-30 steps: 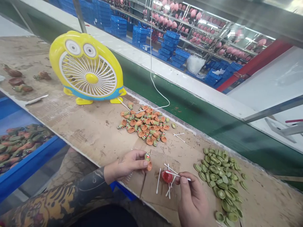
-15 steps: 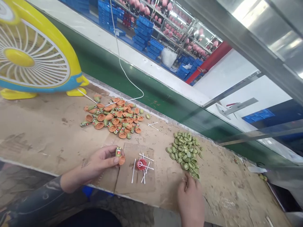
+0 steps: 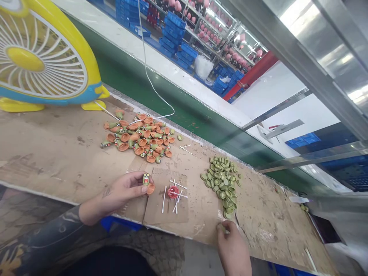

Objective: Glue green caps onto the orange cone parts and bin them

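Observation:
My left hand [image 3: 129, 188] pinches a small painted figurine [image 3: 146, 179], green with big eyes, a red mouth and an orange cup-like part at its lower end. My right hand [image 3: 233, 245] is at the table's front edge, just below a pile of small green oval caps [image 3: 220, 176]. Its thumb and fingers are pinched around what looks like one green cap, mostly hidden by the fingers. Between the hands stands a little red pot [image 3: 173, 192], with several cotton swabs [image 3: 164, 199] lying over and around it on a cardboard piece.
A heap of similar green-and-orange figurines [image 3: 142, 140] lies behind my left hand. Two crossed swabs [image 3: 186, 148] lie farther back. A yellow fan [image 3: 48, 57] stands at the left, its white cord [image 3: 153, 86] trailing. A green ledge [image 3: 195, 111] borders the cardboard-covered table [image 3: 71, 161].
My right hand has drawn back from the green pile toward the table's front edge, its fingers now pinched. My left hand keeps the figurine. The view has shifted slightly.

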Action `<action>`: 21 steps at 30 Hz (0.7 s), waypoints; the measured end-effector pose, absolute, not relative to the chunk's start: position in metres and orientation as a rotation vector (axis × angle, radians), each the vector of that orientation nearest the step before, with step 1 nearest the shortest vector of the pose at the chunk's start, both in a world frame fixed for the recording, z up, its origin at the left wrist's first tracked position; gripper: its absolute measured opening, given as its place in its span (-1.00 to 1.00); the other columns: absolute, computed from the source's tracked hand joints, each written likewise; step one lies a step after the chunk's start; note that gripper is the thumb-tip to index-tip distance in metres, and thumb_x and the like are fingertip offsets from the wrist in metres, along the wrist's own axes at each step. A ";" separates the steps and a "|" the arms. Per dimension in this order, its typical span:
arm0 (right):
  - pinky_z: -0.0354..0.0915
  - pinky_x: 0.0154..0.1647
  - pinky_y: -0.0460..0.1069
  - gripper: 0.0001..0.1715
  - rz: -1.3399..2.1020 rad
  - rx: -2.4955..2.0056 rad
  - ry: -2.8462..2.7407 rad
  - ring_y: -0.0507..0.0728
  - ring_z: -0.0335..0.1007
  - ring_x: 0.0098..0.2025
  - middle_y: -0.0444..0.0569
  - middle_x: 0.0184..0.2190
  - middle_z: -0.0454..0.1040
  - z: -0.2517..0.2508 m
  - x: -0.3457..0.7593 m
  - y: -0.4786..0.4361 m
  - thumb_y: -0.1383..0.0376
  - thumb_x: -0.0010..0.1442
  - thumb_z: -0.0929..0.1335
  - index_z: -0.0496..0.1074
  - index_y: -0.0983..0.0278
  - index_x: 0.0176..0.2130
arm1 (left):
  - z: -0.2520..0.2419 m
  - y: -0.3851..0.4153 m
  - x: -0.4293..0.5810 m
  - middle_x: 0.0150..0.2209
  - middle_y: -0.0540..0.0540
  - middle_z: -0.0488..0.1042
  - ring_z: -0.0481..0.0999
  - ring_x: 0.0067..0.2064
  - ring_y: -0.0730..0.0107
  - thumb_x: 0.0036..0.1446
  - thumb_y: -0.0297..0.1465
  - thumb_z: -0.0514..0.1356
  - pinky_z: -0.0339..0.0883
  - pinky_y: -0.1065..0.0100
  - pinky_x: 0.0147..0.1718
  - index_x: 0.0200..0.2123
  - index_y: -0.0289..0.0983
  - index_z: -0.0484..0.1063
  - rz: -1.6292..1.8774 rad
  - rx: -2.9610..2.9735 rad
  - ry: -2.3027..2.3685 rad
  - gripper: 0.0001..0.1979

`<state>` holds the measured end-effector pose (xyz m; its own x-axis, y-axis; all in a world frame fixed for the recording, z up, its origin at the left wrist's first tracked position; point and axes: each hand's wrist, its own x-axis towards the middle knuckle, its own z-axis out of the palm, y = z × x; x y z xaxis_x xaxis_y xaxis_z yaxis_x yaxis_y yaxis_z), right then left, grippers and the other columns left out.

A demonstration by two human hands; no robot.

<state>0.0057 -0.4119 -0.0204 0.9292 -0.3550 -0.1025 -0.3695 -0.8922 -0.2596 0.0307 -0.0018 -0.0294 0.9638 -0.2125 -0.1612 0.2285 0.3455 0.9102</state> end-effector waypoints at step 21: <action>0.51 -0.11 0.13 -0.33 -0.016 -2.330 0.176 0.35 0.57 0.00 0.22 0.02 0.60 -0.022 -0.008 -0.369 -0.17 0.24 0.40 0.55 0.26 0.07 | -0.037 -0.001 0.026 -0.24 -0.07 0.53 0.47 -0.16 0.26 0.04 -0.14 0.47 0.38 0.32 -0.14 -0.20 -0.26 0.56 -0.149 1.176 -0.007 -0.62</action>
